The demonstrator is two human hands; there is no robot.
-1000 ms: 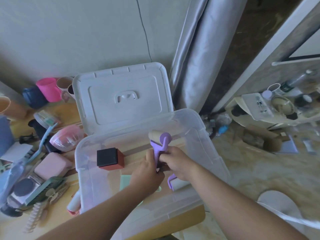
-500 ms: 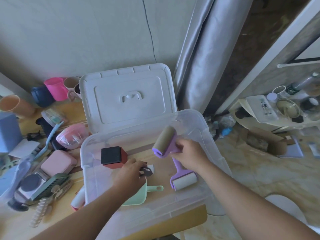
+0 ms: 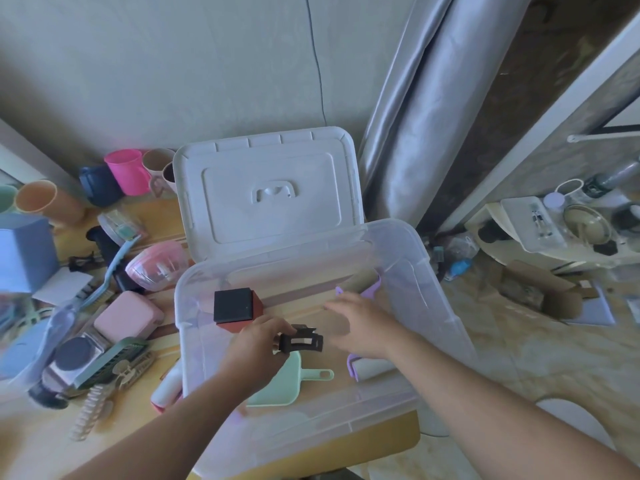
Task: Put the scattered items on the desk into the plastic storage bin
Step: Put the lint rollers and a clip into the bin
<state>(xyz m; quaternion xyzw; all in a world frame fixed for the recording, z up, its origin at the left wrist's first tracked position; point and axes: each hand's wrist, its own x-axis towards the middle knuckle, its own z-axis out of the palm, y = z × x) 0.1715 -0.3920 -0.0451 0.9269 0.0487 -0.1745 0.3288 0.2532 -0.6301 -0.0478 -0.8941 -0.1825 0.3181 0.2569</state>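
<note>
The clear plastic storage bin (image 3: 420, 252) stands open on the desk, its white lid (image 3: 266, 188) leaning back behind it. My left hand (image 3: 256, 348) pinches a black claw hair clip (image 3: 301, 342) above the bin's middle. My right hand (image 3: 363, 323) hovers inside the bin with its fingers spread and nothing in them. Just beyond its fingertips, by the far wall, lies a purple lint roller with a brown roll (image 3: 360, 284). Inside the bin are also a black-and-red box (image 3: 232, 305), a mint green scoop (image 3: 280, 386) and a second purple-handled roller (image 3: 372, 367), partly under my right wrist.
Left of the bin the desk is crowded: a pink case (image 3: 128, 318), a blue brush (image 3: 104, 271), a beige claw clip (image 3: 91, 410), a white-and-pink roller (image 3: 168, 389), cups (image 3: 126, 171) at the back. A grey curtain (image 3: 415, 133) hangs behind; the floor with a cardboard box (image 3: 540, 296) lies to the right.
My right hand carried the brown-roll lint roller to the bin's far side and let go of it. My left hand raised the black hair clip over the bin.
</note>
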